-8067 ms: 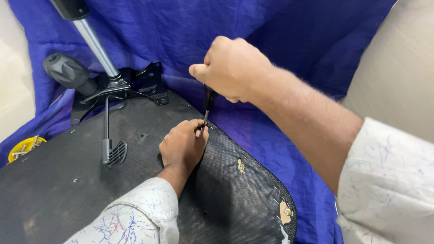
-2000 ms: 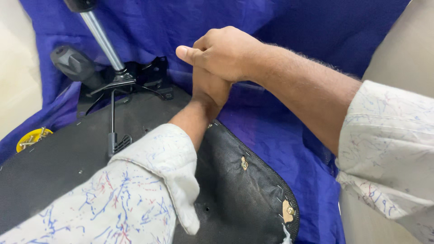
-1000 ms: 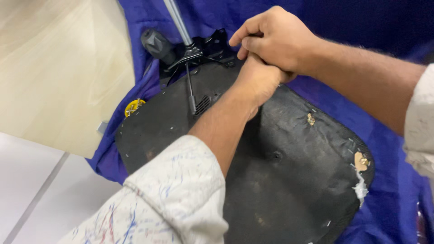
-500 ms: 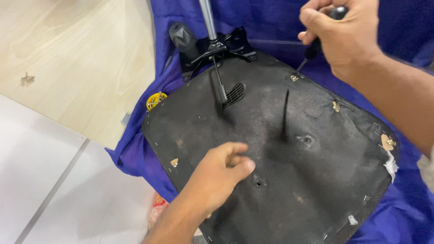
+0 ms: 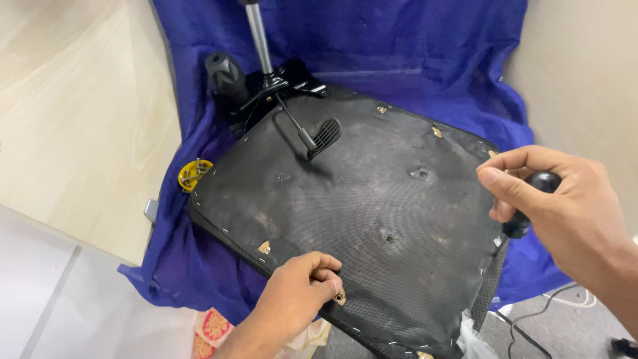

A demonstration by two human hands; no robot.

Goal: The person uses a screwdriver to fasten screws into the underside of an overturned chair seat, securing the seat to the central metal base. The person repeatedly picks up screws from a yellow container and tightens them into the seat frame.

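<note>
Lowered now, right hand (image 5: 571,206) fingers grip black tool handle (image 5: 531,203); left hand (image 5: 299,292) fingers curl on seat base (image 5: 372,199).

— What sort of place is this?

— A makeshift repair or upholstery spot, it looks like, inside an office or a home. An upturned chair seat (image 5: 372,219) lies underside up on a blue cloth (image 5: 399,46).

— What else shows it?

— Staples line the seat's edge, and its lever (image 5: 318,136) and metal post (image 5: 259,40) stick up at the far end. Left of the seat are pale wood-look panels (image 5: 80,119); right of it, a beige wall (image 5: 585,73). Below the seat's right corner, a cable (image 5: 551,302) lies on grey floor.
</note>
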